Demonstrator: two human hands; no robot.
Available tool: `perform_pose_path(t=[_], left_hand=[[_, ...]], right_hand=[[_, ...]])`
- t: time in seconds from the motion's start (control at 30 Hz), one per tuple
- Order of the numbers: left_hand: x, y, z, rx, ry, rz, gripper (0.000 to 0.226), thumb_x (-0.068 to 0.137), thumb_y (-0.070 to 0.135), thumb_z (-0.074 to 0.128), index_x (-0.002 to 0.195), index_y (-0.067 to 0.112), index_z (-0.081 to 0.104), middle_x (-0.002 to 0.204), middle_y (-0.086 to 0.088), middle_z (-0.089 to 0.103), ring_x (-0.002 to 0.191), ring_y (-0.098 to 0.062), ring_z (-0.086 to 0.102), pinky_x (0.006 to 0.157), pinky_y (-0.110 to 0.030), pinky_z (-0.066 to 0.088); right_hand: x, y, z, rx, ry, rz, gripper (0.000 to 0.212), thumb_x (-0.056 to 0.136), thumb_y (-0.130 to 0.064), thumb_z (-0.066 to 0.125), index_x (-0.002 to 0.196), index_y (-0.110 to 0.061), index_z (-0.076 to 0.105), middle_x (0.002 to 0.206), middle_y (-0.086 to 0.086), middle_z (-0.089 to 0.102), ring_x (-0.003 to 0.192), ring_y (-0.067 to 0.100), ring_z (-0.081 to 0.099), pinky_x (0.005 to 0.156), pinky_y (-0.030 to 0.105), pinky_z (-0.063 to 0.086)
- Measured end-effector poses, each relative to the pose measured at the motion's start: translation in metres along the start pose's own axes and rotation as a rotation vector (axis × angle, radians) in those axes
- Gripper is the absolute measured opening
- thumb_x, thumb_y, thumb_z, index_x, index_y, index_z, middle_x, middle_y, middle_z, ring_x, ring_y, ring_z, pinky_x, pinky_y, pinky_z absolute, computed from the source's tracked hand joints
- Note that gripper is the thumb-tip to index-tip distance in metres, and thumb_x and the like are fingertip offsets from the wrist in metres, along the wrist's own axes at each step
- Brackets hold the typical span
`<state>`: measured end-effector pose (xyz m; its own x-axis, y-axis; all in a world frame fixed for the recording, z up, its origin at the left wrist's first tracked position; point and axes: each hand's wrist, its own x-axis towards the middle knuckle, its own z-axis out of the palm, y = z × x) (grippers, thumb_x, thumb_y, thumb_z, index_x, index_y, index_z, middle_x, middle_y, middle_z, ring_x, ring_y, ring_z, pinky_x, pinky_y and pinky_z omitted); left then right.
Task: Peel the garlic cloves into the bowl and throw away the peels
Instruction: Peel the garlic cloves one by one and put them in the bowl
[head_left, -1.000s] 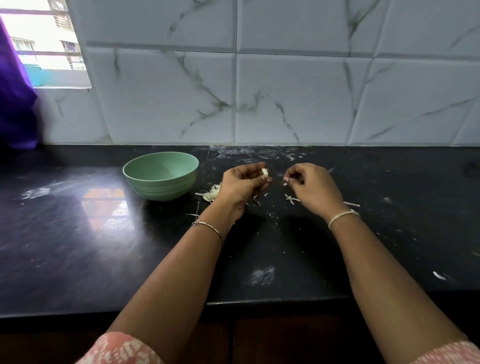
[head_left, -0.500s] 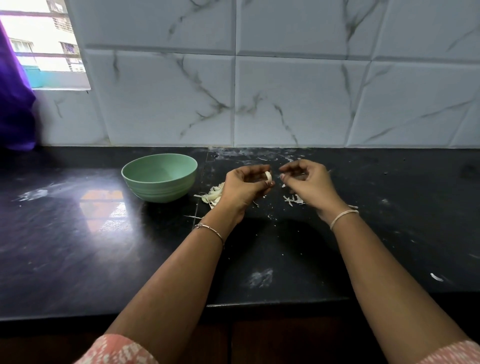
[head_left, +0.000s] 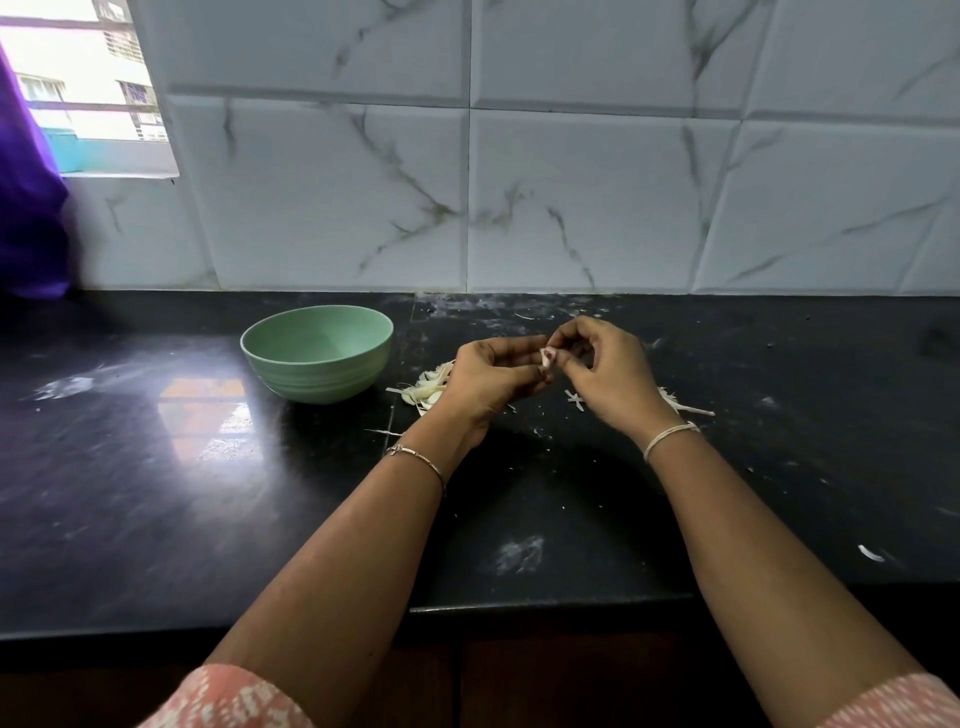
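**Skin coming off one clove, bowl waiting to the side**

The peeling step is under way. Both hands are meeting above the dark tabletop (head_left: 156, 467), working on a single garlic clove (head_left: 547, 358) held between them, clear of the surface.

The left hand (head_left: 488, 379) is gripping the clove with curled fingers and thumb, knuckles facing the camera. The right hand (head_left: 608, 374) is pinching at the clove's upper end with thumb and forefinger, its other fingers bent loosely above. A little pinkish skin is showing on the clove, so it looks only partly stripped.

Both forearms are reaching forward and angling inward, with the wrists raised off the tabletop.

The green bowl (head_left: 322, 382) is standing to the left of the hands, near but not touching. No cloves are showing in the part of its inside that can be seen.

A heap of peels (head_left: 428, 387) is lying between the bowl and the left hand, and more scraps (head_left: 680, 408) are lying partly hidden behind the right wrist.

The next move probably calls for pulling the last skin free, then carrying the bare clove leftward over the bowl's rim and letting go. Gathering the scattered peels for disposal is yet to come.
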<state>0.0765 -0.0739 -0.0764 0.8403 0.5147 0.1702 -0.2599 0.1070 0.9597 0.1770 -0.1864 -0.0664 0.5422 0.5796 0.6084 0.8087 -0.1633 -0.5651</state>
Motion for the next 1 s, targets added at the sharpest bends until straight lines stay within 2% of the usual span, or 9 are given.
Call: perform_pose_path(t=[0.17, 0.4, 0.6, 0.67, 0.73, 0.8, 0.87, 0.93, 1.0], left_hand=[[0.000, 0.000, 0.000, -0.067, 0.006, -0.049, 0.033, 0.081, -0.009, 0.069, 0.114, -0.004, 0.066, 0.083, -0.008, 0.073, 0.070, -0.013, 0.071, 0.063, -0.017, 0.055], [0.003, 0.002, -0.002, -0.156, 0.059, -0.048, 0.025, 0.081, -0.014, 0.066, 0.101, 0.001, 0.067, 0.090, -0.014, 0.070, 0.068, -0.015, 0.071, 0.066, -0.020, 0.058], [0.004, 0.001, -0.002, -0.140, 0.042, -0.043, 0.028, 0.081, -0.013, 0.066, 0.103, 0.004, 0.068, 0.089, -0.008, 0.072, 0.072, -0.017, 0.071, 0.072, -0.023, 0.058], [0.003, 0.001, -0.001, -0.130, 0.033, -0.042, 0.028, 0.080, -0.013, 0.067, 0.103, 0.004, 0.068, 0.090, -0.008, 0.072, 0.074, -0.017, 0.071, 0.074, -0.025, 0.057], [0.002, 0.001, 0.000, -0.103, 0.021, -0.032, 0.030, 0.078, -0.013, 0.070, 0.101, 0.005, 0.069, 0.092, -0.010, 0.071, 0.077, -0.018, 0.069, 0.077, -0.026, 0.055], [0.002, 0.001, 0.000, -0.087, 0.009, -0.019, 0.031, 0.078, -0.013, 0.069, 0.102, 0.005, 0.069, 0.093, -0.010, 0.071, 0.077, -0.016, 0.070, 0.077, -0.025, 0.056], [0.001, 0.001, 0.001, -0.064, -0.001, 0.004, 0.031, 0.079, -0.014, 0.068, 0.104, 0.005, 0.068, 0.092, -0.008, 0.073, 0.075, -0.013, 0.071, 0.071, -0.021, 0.057], [0.001, 0.002, 0.000, -0.023, 0.002, 0.038, 0.030, 0.078, -0.012, 0.070, 0.102, 0.006, 0.069, 0.089, -0.008, 0.073, 0.077, -0.014, 0.070, 0.071, -0.022, 0.054], [0.000, 0.002, 0.000, 0.016, 0.012, 0.070, 0.028, 0.077, -0.008, 0.073, 0.099, 0.008, 0.070, 0.087, -0.008, 0.073, 0.083, -0.018, 0.067, 0.075, -0.025, 0.053]], right_hand=[[-0.001, 0.000, 0.001, -0.138, -0.060, -0.020, 0.006, 0.093, -0.015, 0.059, 0.095, -0.021, 0.059, 0.095, -0.008, 0.057, 0.086, 0.011, 0.052, 0.072, 0.027, 0.039], [-0.002, -0.001, -0.002, -0.182, -0.164, 0.017, 0.007, 0.096, -0.016, 0.054, 0.094, -0.022, 0.055, 0.098, -0.005, 0.053, 0.087, 0.013, 0.051, 0.074, 0.029, 0.038], [0.000, 0.015, -0.020, -0.350, 0.049, 0.125, 0.019, 0.084, -0.001, 0.066, 0.091, -0.018, 0.072, 0.093, -0.005, 0.056, 0.083, 0.013, 0.056, 0.078, 0.026, 0.045], [-0.002, 0.016, -0.023, -0.321, 0.103, 0.170, 0.022, 0.083, -0.001, 0.065, 0.093, -0.018, 0.074, 0.089, -0.003, 0.065, 0.083, 0.015, 0.063, 0.079, 0.027, 0.051], [-0.002, 0.014, -0.024, -0.275, 0.123, 0.229, 0.006, 0.081, -0.014, 0.075, 0.085, -0.018, 0.072, 0.076, -0.003, 0.069, 0.074, 0.015, 0.065, 0.071, 0.029, 0.052], [-0.001, 0.010, -0.021, -0.228, 0.131, 0.237, 0.017, 0.076, -0.019, 0.081, 0.072, -0.018, 0.064, 0.065, -0.006, 0.062, 0.062, 0.011, 0.058, 0.062, 0.026, 0.046], [0.001, 0.006, -0.016, -0.032, 0.086, 0.201, 0.024, 0.076, -0.009, 0.079, 0.071, -0.021, 0.060, 0.070, -0.007, 0.062, 0.065, 0.010, 0.059, 0.066, 0.030, 0.051], [0.001, 0.001, -0.011, 0.135, -0.015, 0.143, 0.022, 0.079, -0.001, 0.075, 0.082, -0.021, 0.065, 0.086, -0.004, 0.069, 0.082, 0.014, 0.067, 0.081, 0.032, 0.056], [0.000, -0.001, -0.007, 0.164, -0.092, 0.095, 0.019, 0.082, -0.003, 0.073, 0.092, -0.018, 0.068, 0.095, -0.003, 0.070, 0.090, 0.014, 0.068, 0.085, 0.028, 0.055]])
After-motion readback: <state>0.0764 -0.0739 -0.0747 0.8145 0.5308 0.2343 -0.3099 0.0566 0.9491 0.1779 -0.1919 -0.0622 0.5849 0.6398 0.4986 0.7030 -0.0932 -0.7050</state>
